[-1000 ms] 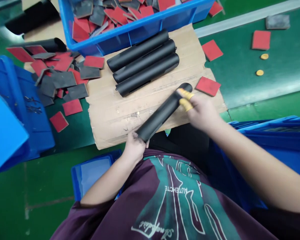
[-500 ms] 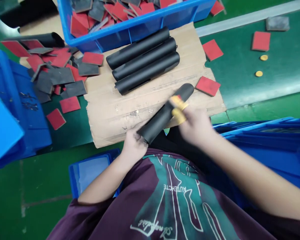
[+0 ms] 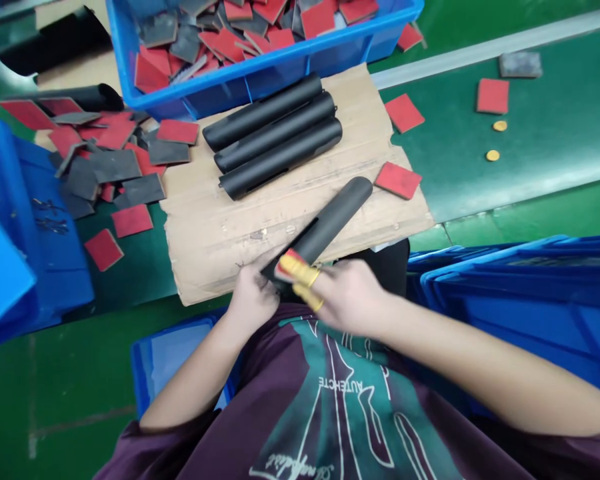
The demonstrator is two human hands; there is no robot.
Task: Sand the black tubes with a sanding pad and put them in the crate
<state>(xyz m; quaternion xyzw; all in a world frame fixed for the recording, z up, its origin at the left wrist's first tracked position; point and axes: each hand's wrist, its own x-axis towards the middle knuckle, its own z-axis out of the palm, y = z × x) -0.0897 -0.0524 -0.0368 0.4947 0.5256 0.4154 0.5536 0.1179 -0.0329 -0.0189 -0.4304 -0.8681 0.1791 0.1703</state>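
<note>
My left hand [image 3: 253,300] is closed round the near end of a black tube [image 3: 337,219] with a long slot in its side. The tube slants up to the right, its far end over the cardboard. Yellow covers wrap the fingers of my right hand [image 3: 347,293], which presses a small red sanding pad [image 3: 283,268] on the tube close to my left hand. Most of that pad is hidden under the fingers. Beyond, three similar black tubes [image 3: 280,157] lie side by side on the cardboard sheet [image 3: 220,247].
A blue bin [image 3: 275,81] full of red and grey pads stands at the back. More loose pads [image 3: 115,163] are heaped at left, beside another blue bin [image 3: 55,267]. Single red pads [image 3: 399,180] and two yellow rings [image 3: 493,155] lie at right. Blue crates [image 3: 520,287] stand at lower right.
My right hand has slid the pad down the tube, from near its upper part to the end by my left hand. The whole view has shifted slightly.
</note>
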